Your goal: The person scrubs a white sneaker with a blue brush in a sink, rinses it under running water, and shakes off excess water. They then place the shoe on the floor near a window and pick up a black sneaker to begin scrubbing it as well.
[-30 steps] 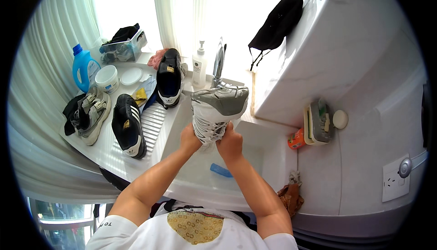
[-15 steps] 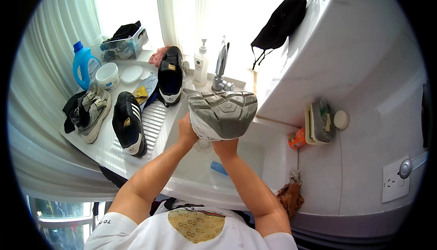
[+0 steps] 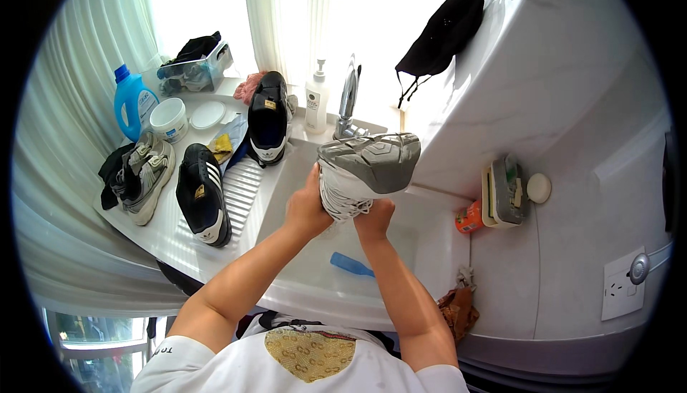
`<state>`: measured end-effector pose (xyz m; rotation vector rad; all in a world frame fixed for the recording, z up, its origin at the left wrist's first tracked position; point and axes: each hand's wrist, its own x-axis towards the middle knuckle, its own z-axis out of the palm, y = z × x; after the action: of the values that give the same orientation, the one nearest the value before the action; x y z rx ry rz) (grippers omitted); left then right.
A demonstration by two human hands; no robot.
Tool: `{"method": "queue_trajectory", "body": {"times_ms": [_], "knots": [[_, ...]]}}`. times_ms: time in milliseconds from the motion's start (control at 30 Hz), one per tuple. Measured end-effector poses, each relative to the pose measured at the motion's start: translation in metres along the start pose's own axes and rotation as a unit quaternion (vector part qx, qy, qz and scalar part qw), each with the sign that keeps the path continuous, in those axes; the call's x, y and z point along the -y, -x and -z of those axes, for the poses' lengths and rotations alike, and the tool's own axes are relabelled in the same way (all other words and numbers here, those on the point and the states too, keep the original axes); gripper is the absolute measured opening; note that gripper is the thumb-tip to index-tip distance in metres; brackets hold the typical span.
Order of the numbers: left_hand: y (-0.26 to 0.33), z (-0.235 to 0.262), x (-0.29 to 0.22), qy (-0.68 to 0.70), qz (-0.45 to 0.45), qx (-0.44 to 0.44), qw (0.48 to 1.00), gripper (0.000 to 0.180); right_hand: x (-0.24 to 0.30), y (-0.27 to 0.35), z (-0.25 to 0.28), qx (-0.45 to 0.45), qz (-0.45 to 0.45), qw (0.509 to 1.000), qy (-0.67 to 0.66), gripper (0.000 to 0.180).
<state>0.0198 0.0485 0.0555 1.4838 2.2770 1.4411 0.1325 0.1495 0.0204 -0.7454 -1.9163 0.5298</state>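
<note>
Over the sink [image 3: 293, 239] I hold a white shoe [image 3: 343, 191] with its grey sole [image 3: 372, 163] turned up and away from me. My left hand [image 3: 309, 207] is closed on the shoe's left side, its thumb pointing up along it. My right hand [image 3: 376, 220] is closed at the shoe's lower right edge, by the loose white laces; part of its grip is hidden. Below, a blue brush-like handle [image 3: 351, 263] lies in the water of the sink. Behind the shoe stands the chrome faucet [image 3: 348, 100].
On the left drainboard are a black shoe [image 3: 202, 193], another black shoe [image 3: 268, 118], a grey sneaker [image 3: 147, 178], a white tub [image 3: 169, 120] and a blue detergent bottle [image 3: 132, 103]. A pump bottle [image 3: 315, 100] stands by the faucet. An orange can [image 3: 469, 217] is at the right.
The shoe has moved right and tilted, so more laces and less sole show. Both hands have shifted right, and my right hand shows more. More of the blue handle is visible.
</note>
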Motion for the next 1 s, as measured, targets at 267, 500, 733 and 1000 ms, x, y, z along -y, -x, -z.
{"method": "queue_trajectory", "body": {"times_ms": [267, 500, 733, 1000], "knots": [[-0.011, 0.008, 0.027, 0.009, -0.151, -0.101, 0.983, 0.043, 0.046, -0.017, 0.015, 0.081, -0.083, 0.99, -0.078, 0.034], [-0.014, -0.003, 0.021, -0.004, -0.1, -0.126, 0.987, 0.061, 0.027, -0.008, -0.023, 0.051, -0.151, 0.985, -0.061, 0.029], [-0.012, -0.017, 0.025, -0.001, -0.098, -0.101, 0.99, 0.059, 0.011, 0.004, -0.028, 0.006, -0.083, 0.996, -0.013, 0.03], [0.006, -0.028, 0.042, -0.014, -0.206, -0.155, 0.966, 0.046, -0.006, 0.016, -0.041, -0.051, -0.244, 0.907, -0.339, 0.029]]}}
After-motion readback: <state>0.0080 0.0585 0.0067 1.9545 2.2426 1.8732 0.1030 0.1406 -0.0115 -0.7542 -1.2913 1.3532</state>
